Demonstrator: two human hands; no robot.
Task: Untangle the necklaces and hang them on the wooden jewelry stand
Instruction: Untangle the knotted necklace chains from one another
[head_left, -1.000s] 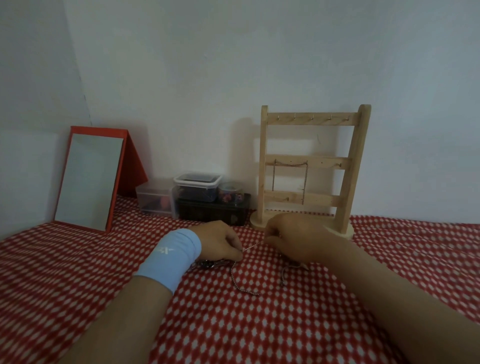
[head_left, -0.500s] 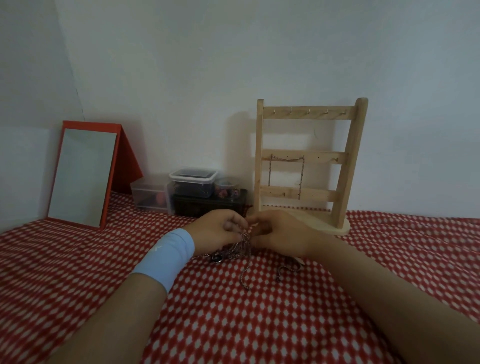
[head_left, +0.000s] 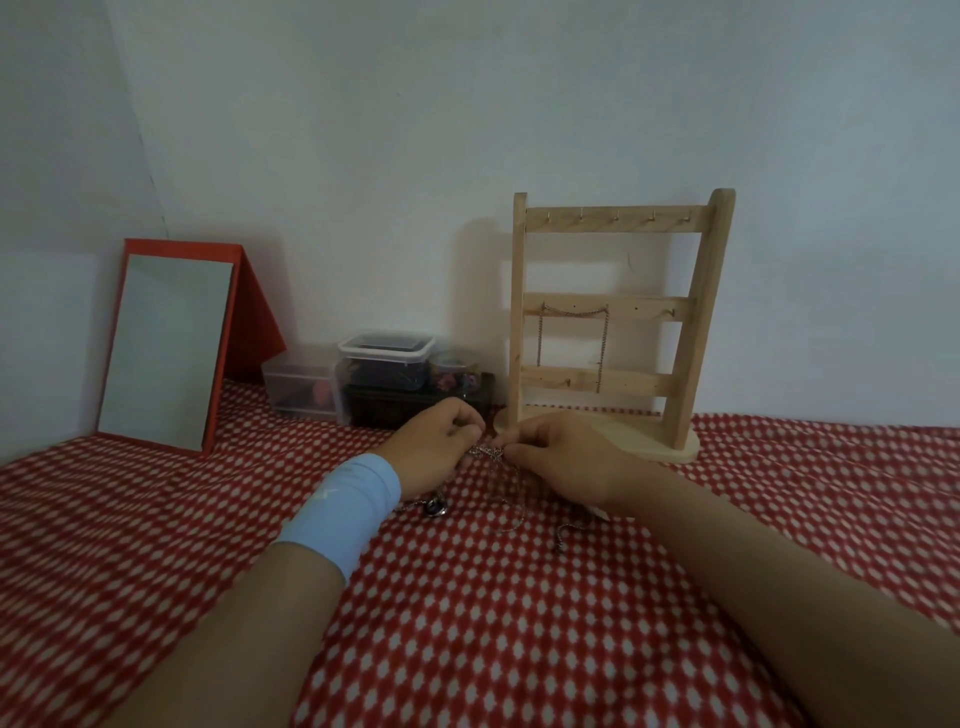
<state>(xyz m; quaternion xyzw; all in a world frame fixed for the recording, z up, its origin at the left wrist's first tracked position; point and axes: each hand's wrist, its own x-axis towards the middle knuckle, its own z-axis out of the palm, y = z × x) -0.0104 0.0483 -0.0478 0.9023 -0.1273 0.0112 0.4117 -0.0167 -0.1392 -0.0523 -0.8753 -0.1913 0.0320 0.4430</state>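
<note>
Two hands that were apart a second ago, with a length of chain drawn straight between them, have since closed together over one knot.

At far left, the red-framed standing mirror (head_left: 166, 353) and the stacked clear plastic boxes (head_left: 387, 358) sit by the wall as before; only the camera has shifted.

The left hand (head_left: 436, 447), above a pale blue wristband (head_left: 345, 506), has its fingers curled in, the tips pinching the near side of the tangle. A dark round pendant (head_left: 435, 508) lies on the red-and-white patterned cloth (head_left: 467, 623) just under that wrist.

Between the hands, the bunched silver necklaces (head_left: 488, 452) are held just off the cloth, with thin strands drooping from the knot to the fabric and one loose end trailing towards the right forearm.

The right hand (head_left: 566, 462) mirrors the left: fingers bent, tips nipped on the other side of the knot, nearly touching the left fingers.

Behind it stands the pale wooden ladder-shaped jewelry stand (head_left: 618, 312), with one thin chain (head_left: 571, 317) already draped from hooks on its middle rail; the top row of hooks looks bare.

Judging by this, the pulling-apart gave way to close picking at the snarl, so untangling is under way and hanging of the rest has not begun.
</note>
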